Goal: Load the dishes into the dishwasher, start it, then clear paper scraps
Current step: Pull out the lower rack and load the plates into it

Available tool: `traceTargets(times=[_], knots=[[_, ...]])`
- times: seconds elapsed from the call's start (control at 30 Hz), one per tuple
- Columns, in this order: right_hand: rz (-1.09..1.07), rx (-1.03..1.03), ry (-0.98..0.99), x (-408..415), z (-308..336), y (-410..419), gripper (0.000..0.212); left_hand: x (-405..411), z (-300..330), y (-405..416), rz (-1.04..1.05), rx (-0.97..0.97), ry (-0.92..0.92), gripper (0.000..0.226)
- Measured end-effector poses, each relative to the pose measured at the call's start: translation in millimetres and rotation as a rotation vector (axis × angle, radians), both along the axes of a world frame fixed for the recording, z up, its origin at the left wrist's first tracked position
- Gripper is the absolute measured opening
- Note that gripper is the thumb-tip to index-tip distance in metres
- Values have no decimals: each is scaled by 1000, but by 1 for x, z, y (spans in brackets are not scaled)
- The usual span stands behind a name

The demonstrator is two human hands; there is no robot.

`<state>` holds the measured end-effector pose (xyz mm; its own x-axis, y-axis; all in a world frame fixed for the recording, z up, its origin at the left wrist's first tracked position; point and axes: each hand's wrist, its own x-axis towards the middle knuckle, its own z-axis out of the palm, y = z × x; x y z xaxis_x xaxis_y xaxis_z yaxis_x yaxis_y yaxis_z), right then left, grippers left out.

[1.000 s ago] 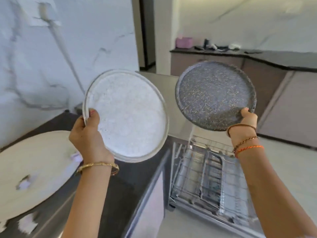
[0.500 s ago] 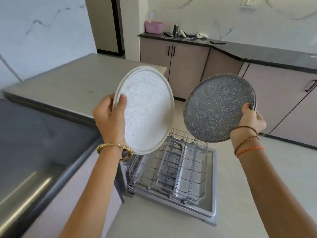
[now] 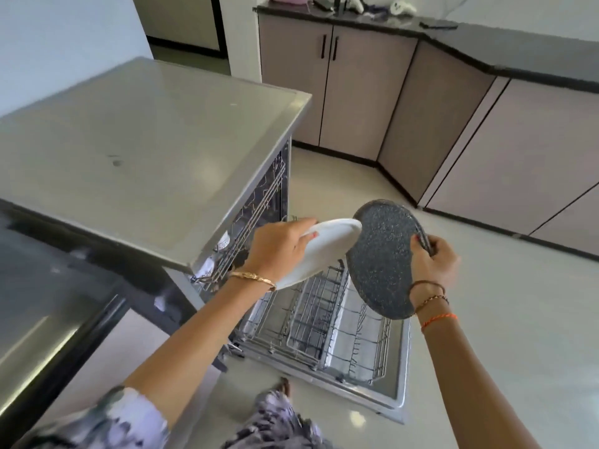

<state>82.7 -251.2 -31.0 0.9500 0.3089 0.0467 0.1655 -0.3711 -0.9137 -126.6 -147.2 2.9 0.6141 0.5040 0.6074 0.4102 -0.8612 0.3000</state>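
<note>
My left hand (image 3: 279, 250) grips a white speckled plate (image 3: 325, 251) by its rim, tilted almost flat above the pulled-out lower rack (image 3: 319, 315). My right hand (image 3: 432, 257) holds a dark grey speckled plate (image 3: 381, 260) at its upper right edge, standing nearly upright just right of the white one. The two plates overlap in view above the wire rack. The dishwasher door (image 3: 393, 387) lies open flat on the floor side. An upper rack (image 3: 256, 218) shows inside the machine with some dishes in it.
The dishwasher's steel top (image 3: 139, 137) stretches to the left. A dark counter (image 3: 42, 303) runs along the near left. Beige cabinets (image 3: 353, 89) under a black countertop (image 3: 486, 43) line the far wall. Pale floor (image 3: 518, 319) surrounds the door. My foot (image 3: 284, 385) stands near it.
Both plates came down from chest height to just above the lower rack and closer together. The white plate tipped flatter. My view swung down toward the dishwasher.
</note>
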Motion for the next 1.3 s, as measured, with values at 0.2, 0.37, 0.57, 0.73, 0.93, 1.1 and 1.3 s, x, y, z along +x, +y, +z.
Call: traceTargets(times=[0.2,0.37,0.57,0.73,0.93,1.1,1.3], knots=[[49,-95,51,17,-45,25,18,16,-65,33,59,-263,242,9],[182,-259,90,22,-103,48,11,12,-127,42,145,-481,405,24],[387,-422,121,14,-166,69,11,-6,-210,44,-102,-384,526,40],[599,-484,91,16,-213,77,12,-18,-279,54,-207,-355,581,43],[718,-473,23,12,-253,98,14,-24,-338,59,-184,-338,575,70],[756,-420,19,8,-275,111,15,-31,-366,59,-149,-360,553,56],[784,-422,34,0,-285,115,16,-45,-380,62,-171,-366,535,17]])
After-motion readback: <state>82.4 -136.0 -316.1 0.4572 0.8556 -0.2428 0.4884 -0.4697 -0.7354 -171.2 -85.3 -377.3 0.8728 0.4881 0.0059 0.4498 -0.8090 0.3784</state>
